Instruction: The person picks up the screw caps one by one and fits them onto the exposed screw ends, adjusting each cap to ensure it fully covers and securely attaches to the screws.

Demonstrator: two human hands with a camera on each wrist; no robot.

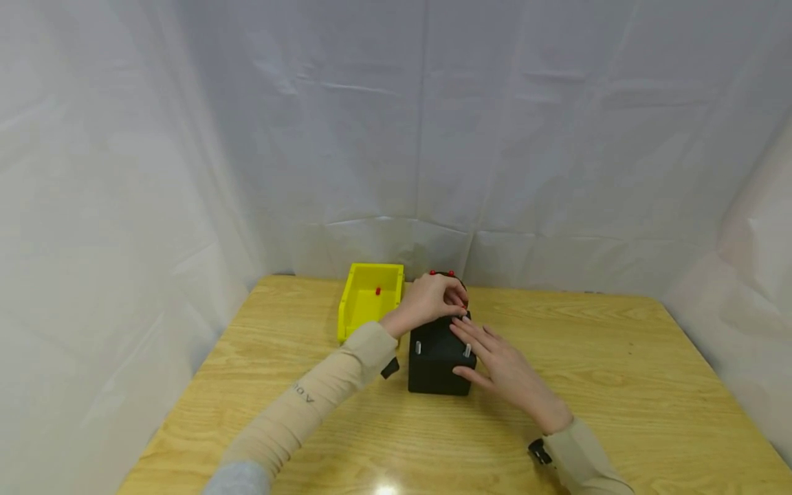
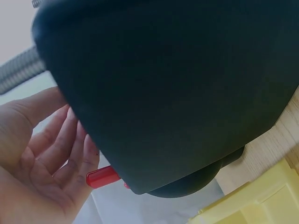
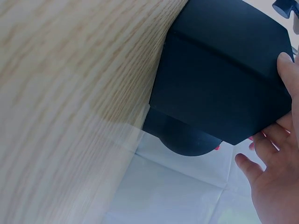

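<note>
On our wooden worktop (image 1: 619, 371), near the middle and a bit toward the back, sits a black box (image 1: 436, 361) with two little grey pegs sticking up from its top. Just to the left of it, near the far edge, we see a yellow bin (image 1: 365, 302), and one tiny red thing lies inside the bin. White cloth hangs all around the worktop. Our right hand (image 1: 495, 361) lies flat on the right side of the black box, with its fingers straight and spread, touching the top. Our left hand (image 1: 433, 299) is over the back part of the box, with its fingers curled in. From the left wrist view, those fingers pinch a small red peg (image 2: 103, 177) right by the dark rounded edge of the box. Two more little red bits peek out behind the left hand. We can't tell what the red peg is stuck to.
</note>
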